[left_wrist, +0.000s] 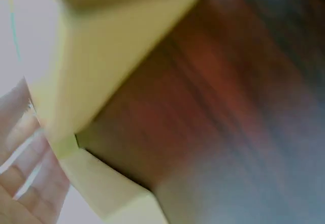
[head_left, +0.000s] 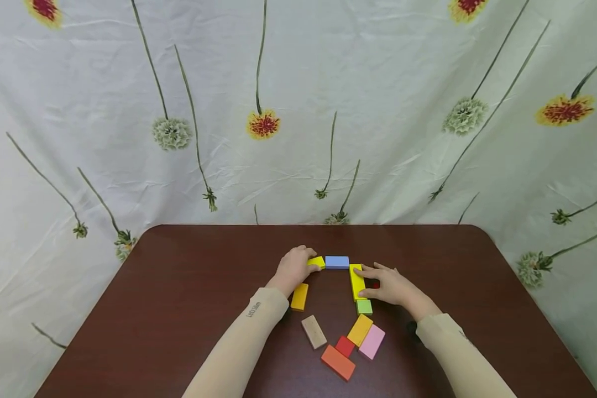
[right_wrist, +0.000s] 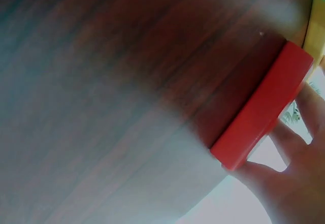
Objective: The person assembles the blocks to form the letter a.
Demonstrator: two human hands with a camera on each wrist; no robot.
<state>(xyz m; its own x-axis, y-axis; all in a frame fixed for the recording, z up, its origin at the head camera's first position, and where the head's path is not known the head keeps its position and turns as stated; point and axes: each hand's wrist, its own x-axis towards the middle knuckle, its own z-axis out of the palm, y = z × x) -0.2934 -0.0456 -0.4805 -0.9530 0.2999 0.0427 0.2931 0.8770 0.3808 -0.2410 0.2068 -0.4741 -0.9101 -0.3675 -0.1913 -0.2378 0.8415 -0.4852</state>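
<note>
My left hand grips a small yellow block between thumb and fingers, at the left end of a blue block. Large yellow faces fill much of the left wrist view, with the fingers behind them. On the other side, my right hand holds a long yellow block, its index finger and thumb lying across it. A green block sits at that block's near end. Partly hidden beneath the right hand is a red block.
An orange-yellow block lies by the left wrist. Nearer on the dark table are a wooden block, a small red block, an orange block, another orange-yellow block and a pink block. A flowered cloth hangs behind.
</note>
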